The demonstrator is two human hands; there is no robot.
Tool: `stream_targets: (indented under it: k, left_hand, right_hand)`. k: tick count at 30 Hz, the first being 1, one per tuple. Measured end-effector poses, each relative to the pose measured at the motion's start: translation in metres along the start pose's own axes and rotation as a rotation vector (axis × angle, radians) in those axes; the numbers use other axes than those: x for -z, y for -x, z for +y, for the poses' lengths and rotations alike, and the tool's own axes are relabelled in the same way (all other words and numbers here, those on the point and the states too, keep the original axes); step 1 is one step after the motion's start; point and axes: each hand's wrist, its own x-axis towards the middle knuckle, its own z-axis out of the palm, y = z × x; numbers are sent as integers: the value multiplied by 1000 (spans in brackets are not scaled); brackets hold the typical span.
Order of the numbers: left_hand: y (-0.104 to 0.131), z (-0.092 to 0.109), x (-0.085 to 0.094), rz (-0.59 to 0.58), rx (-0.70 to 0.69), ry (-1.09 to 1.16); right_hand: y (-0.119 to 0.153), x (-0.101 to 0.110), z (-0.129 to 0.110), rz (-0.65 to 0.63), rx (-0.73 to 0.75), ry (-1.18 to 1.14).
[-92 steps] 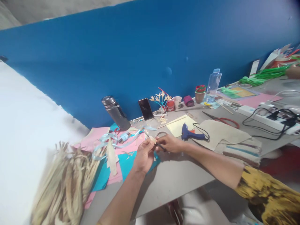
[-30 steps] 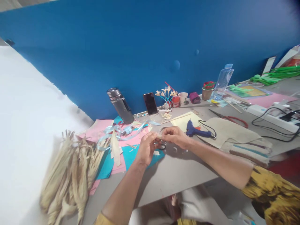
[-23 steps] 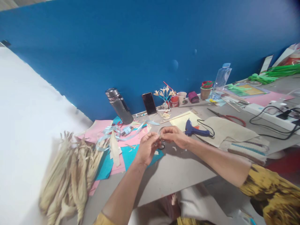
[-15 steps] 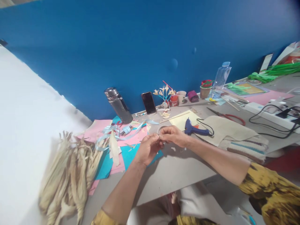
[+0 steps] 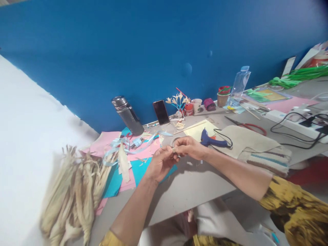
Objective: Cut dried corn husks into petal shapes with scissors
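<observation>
My left hand [image 5: 161, 163] and my right hand [image 5: 189, 147] meet over the middle of the table, fingertips almost touching. Between them both pinch a small pale piece [image 5: 174, 149] that looks like corn husk; the fingers cover most of it. A roll of tape [image 5: 174, 139] shows its rim just behind my fingers. To the right of my right hand lies a blue hot glue gun [image 5: 214, 140]. Left of my left hand, a loose strip of corn husk [image 5: 124, 165] rests on pink and blue paper [image 5: 140, 171].
Bundled dried corn husks [image 5: 74, 198] fill the left edge. Along the wall stand a thermos [image 5: 128, 116], a phone [image 5: 161, 112], small husk flowers [image 5: 178, 100] and a plastic bottle [image 5: 240, 86]. Pliers [image 5: 247, 125], a folded cloth [image 5: 266, 159] and a power strip [image 5: 287, 124] with cables lie right.
The view has shifted slightly. More of the small pale piece shows between my fingertips; both hands stay together in nearly the same place.
</observation>
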Motion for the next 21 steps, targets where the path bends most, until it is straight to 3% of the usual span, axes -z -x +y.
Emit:
stream_targets:
  k: [3, 5, 7, 9, 12, 16, 21]
  left_hand:
    - [-1, 3, 0, 46, -7, 101]
    - [-2, 5, 0, 123, -13, 142]
    - [-3, 4, -1, 183, -18, 118]
    - [-3, 2, -3, 215, -41, 41]
    - [-2, -3, -5, 270, -135, -118]
    - [-1, -6, -5, 294, -193, -256]
    - [-1, -6, -4, 298, -223, -274]
  right_hand:
    - [0, -1, -1, 129, 101, 155]
    - [1, -2, -1, 322, 267, 450]
    - [2, -1, 0, 437, 461, 799]
    - [4, 1, 1, 420, 618, 1067]
    - [9, 3, 2, 355, 736, 1276]
    - [14, 1, 4, 318, 815, 1405]
    - [14, -2, 4, 339, 867, 1410]
